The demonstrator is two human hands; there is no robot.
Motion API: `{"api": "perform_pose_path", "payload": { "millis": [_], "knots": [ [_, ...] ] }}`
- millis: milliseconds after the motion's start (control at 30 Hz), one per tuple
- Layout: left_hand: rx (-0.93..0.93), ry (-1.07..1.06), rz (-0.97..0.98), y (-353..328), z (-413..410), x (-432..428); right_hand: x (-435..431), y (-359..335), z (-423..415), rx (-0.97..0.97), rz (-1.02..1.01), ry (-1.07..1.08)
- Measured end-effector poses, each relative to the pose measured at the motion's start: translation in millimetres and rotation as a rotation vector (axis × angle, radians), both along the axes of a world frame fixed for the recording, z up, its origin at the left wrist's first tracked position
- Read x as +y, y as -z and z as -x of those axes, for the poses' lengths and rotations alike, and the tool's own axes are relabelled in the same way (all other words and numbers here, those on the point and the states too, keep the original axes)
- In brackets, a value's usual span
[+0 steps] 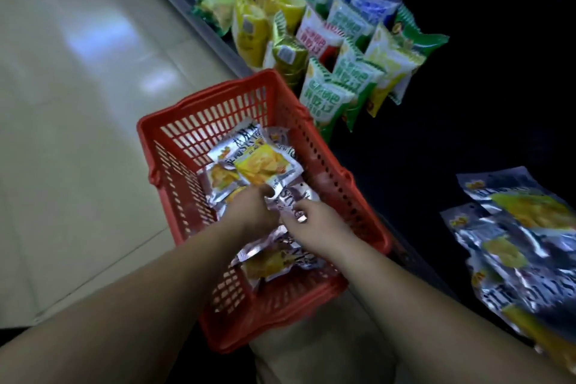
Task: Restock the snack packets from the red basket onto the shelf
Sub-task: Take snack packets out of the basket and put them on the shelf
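"While both hands reached into the red plastic lattice basket (325,165), what did the fingers have?"

"The left hand (253,210) pinched the near corner of a silver foil snack packet (260,162) printed with yellow crisps. The right hand (318,225) curled round the edge of a second silver packet (291,199), touching the left fingertips."

"And the shelf?"

"The dark shelf (405,150) lay right of the right fingers, bearing flat silver packets (514,227); beyond stood green and yellow bags (327,50)."
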State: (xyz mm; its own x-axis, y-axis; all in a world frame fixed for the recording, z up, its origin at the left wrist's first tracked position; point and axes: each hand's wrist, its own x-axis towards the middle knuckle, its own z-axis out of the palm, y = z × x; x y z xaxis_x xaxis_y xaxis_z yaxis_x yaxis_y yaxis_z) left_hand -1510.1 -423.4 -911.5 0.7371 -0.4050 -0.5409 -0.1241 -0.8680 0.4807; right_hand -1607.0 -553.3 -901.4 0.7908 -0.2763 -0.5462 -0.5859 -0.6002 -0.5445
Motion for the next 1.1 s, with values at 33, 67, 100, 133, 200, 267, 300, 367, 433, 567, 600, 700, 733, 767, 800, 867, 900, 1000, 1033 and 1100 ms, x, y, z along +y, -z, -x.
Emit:
{"api": "perform_pose_path", "payload": {
  "millis": [33,67,100,133,200,267,300,367,433,567,600,700,733,767,800,867,900,1000,1033,1100],
  "knots": [
    [-0.022,-0.011,-0.017,5,-9,4,0,8,-1,0.006,-0.049,0.085],
    [-0.037,-0.034,-0.044,10,-17,9,0,16,-4,0.013,-0.065,0.128],
    [-0.037,-0.074,-0.073,18,-27,14,1,26,-8,0.022,-0.064,0.133],
    [-0.038,-0.112,-0.096,27,-37,20,0,34,-11,0.045,-0.058,0.128],
    [-0.025,-0.198,-0.124,42,-56,29,0,49,-21,0.072,-0.097,0.165],
    [0.011,-0.323,-0.088,55,-73,34,0,61,-33,0.054,-0.166,0.252],
    [0.035,-0.389,-0.051,59,-80,35,1,67,-40,0.038,-0.181,0.296],
    [0.117,-0.5,0.061,71,-85,34,1,77,-48,0.038,-0.193,0.359],
    [0.269,-0.594,0.209,83,-81,31,1,87,-52,0.057,-0.217,0.387],
    [0.297,-0.65,0.241,103,-50,25,-1,98,-57,0.086,-0.339,0.472],
    [0.247,-0.639,0.211,104,-43,23,-3,99,-59,0.083,-0.375,0.508],
    [0.123,-0.596,0.2,100,-31,16,-7,102,-62,0.073,-0.44,0.595],
    [0.092,-0.59,0.215,98,-28,15,-8,103,-62,0.068,-0.448,0.609],
    [0.072,-0.591,0.242,95,-24,14,-8,102,-62,0.065,-0.458,0.614],
    [0.071,-0.603,0.27,92,-21,12,-9,102,-62,0.074,-0.473,0.627],
    [0.078,-0.649,0.347,88,-16,10,-9,101,-63,0.088,-0.506,0.658],
    [0.086,-0.68,0.39,88,-14,9,-10,101,-64,0.092,-0.524,0.678],
    [0.186,-0.837,0.514,85,-15,6,-7,97,-66,0.099,-0.595,0.724],
    [0.213,-0.88,0.553,84,-17,6,-7,96,-67,0.076,-0.596,0.734],
    [0.272,-0.954,0.648,79,-20,5,-5,87,-69,0.007,-0.563,0.748]
  ]
}}
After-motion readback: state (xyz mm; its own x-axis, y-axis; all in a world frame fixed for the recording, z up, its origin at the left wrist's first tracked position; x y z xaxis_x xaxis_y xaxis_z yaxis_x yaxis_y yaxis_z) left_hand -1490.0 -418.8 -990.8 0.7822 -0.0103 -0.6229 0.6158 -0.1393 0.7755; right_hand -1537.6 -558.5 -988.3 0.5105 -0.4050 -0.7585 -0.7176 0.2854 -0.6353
